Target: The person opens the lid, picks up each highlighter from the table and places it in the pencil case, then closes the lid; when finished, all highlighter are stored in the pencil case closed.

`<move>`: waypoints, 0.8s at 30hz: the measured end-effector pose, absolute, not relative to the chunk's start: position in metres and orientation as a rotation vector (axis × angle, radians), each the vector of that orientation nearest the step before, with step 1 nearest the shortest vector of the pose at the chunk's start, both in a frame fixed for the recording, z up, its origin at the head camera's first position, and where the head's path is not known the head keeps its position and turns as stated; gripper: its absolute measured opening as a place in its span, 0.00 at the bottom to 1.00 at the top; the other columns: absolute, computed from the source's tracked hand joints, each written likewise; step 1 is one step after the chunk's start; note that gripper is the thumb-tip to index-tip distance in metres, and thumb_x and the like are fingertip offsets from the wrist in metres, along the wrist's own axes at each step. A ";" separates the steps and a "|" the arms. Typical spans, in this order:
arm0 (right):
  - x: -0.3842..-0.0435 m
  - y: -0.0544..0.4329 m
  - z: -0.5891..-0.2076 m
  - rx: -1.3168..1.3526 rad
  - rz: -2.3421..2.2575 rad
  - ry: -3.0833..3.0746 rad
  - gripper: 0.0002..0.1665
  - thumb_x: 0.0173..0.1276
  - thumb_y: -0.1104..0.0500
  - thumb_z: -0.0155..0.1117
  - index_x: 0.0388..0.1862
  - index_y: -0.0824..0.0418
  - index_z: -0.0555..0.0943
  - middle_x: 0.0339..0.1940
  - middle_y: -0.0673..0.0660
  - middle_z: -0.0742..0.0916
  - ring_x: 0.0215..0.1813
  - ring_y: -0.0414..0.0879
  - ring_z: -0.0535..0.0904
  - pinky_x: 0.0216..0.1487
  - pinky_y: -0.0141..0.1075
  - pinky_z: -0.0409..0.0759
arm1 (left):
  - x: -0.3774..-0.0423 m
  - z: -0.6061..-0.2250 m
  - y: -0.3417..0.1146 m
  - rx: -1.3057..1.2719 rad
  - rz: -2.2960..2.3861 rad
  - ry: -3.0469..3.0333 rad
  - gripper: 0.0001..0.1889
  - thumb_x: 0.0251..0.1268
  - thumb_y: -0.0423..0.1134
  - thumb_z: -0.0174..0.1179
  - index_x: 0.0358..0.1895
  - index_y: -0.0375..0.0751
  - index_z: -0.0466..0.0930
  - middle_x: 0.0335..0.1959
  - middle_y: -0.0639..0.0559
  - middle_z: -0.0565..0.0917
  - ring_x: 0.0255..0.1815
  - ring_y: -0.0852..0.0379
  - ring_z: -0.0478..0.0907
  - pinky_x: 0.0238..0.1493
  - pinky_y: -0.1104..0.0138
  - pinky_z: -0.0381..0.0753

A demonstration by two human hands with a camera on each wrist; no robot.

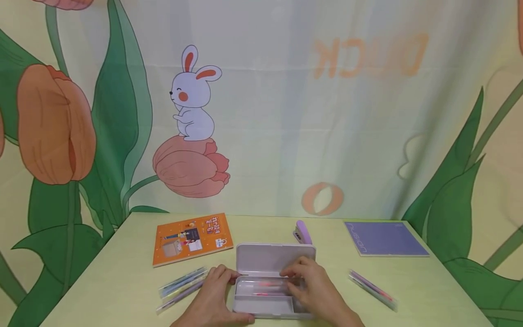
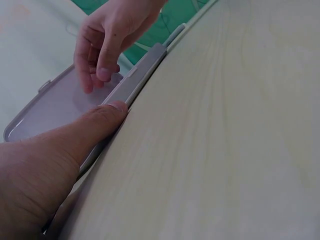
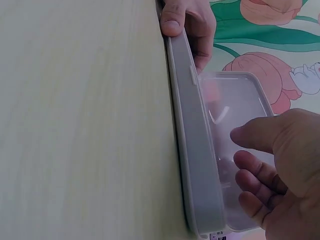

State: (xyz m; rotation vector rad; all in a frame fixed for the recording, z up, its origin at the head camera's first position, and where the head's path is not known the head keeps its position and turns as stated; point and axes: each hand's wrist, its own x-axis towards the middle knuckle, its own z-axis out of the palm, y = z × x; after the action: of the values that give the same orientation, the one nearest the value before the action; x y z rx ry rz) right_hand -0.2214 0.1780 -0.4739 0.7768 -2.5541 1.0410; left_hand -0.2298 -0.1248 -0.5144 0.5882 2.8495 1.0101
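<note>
A grey pencil case (image 1: 263,305) lies with its lid (image 1: 265,260) raised at the front middle of the table. Its back compartment holds pens (image 1: 269,284) with reddish parts, blurred in the head view. My left hand (image 1: 216,295) grips the case's left end, thumb at the front edge and fingers toward the back. Over the right part of the case is my right hand (image 1: 316,288). In the right wrist view the loosely bent fingers (image 3: 257,177) hold nothing that I can see. The lid stands behind them there.
Several pens (image 1: 181,287) lie left of the case, and more pens (image 1: 373,289) on the right. Behind are an orange book (image 1: 192,239), a purple stapler (image 1: 302,231) and a blue-purple notebook (image 1: 386,238). A printed curtain (image 1: 265,113) hangs at the table's far edge.
</note>
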 end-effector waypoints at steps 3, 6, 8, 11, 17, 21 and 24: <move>-0.221 0.180 -0.473 0.765 0.996 -2.568 0.14 0.65 0.69 0.82 0.47 0.56 0.93 0.44 0.46 0.86 0.47 0.46 0.86 0.51 0.41 0.88 | -0.229 -0.514 -0.124 0.573 1.019 2.828 0.54 0.44 0.81 0.80 0.68 0.47 0.79 0.52 0.59 0.73 0.55 0.56 0.70 0.60 0.53 0.81; -0.221 0.182 -0.470 0.737 0.992 -2.573 0.14 0.66 0.70 0.82 0.47 0.56 0.93 0.44 0.47 0.86 0.48 0.47 0.86 0.52 0.42 0.89 | -0.229 -0.514 -0.124 0.557 1.027 2.814 0.53 0.44 0.79 0.81 0.68 0.47 0.79 0.52 0.59 0.73 0.56 0.56 0.70 0.61 0.52 0.81; -0.221 0.184 -0.467 0.716 0.993 -2.576 0.14 0.66 0.69 0.81 0.47 0.56 0.93 0.44 0.46 0.86 0.49 0.47 0.86 0.53 0.43 0.89 | -0.228 -0.513 -0.124 0.557 1.029 2.813 0.53 0.44 0.79 0.81 0.68 0.47 0.79 0.52 0.59 0.73 0.56 0.56 0.69 0.61 0.53 0.81; -0.221 0.187 -0.463 0.690 0.988 -2.560 0.14 0.66 0.69 0.82 0.47 0.55 0.93 0.43 0.46 0.87 0.49 0.46 0.86 0.53 0.43 0.89 | -0.228 -0.513 -0.124 0.566 1.030 2.823 0.54 0.44 0.80 0.80 0.68 0.47 0.79 0.52 0.59 0.73 0.56 0.56 0.69 0.62 0.53 0.81; -0.222 0.191 -0.457 0.689 0.965 -2.491 0.16 0.64 0.69 0.83 0.46 0.53 0.93 0.45 0.42 0.88 0.47 0.46 0.86 0.49 0.41 0.88 | -0.227 -0.513 -0.124 0.576 1.022 2.837 0.54 0.44 0.81 0.79 0.68 0.47 0.79 0.52 0.60 0.73 0.56 0.57 0.69 0.61 0.54 0.81; -0.221 0.192 -0.455 0.706 0.969 -2.467 0.16 0.64 0.69 0.83 0.47 0.52 0.93 0.45 0.42 0.89 0.46 0.45 0.85 0.45 0.39 0.87 | -0.228 -0.512 -0.124 0.565 1.026 2.830 0.54 0.44 0.81 0.79 0.68 0.47 0.79 0.52 0.59 0.73 0.56 0.56 0.69 0.61 0.53 0.80; -0.220 0.193 -0.451 0.724 0.972 -2.433 0.17 0.64 0.70 0.84 0.47 0.52 0.93 0.45 0.43 0.89 0.44 0.45 0.84 0.43 0.38 0.85 | -0.228 -0.512 -0.124 0.548 1.032 2.817 0.54 0.44 0.81 0.79 0.69 0.47 0.79 0.53 0.59 0.73 0.57 0.56 0.69 0.62 0.52 0.80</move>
State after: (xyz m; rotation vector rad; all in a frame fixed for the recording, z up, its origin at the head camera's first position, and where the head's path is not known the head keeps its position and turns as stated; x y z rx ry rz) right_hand -0.2197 0.1935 -0.4514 0.7238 -2.4332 0.9723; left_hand -0.2285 -0.1238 -0.5122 0.5485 2.8165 1.0321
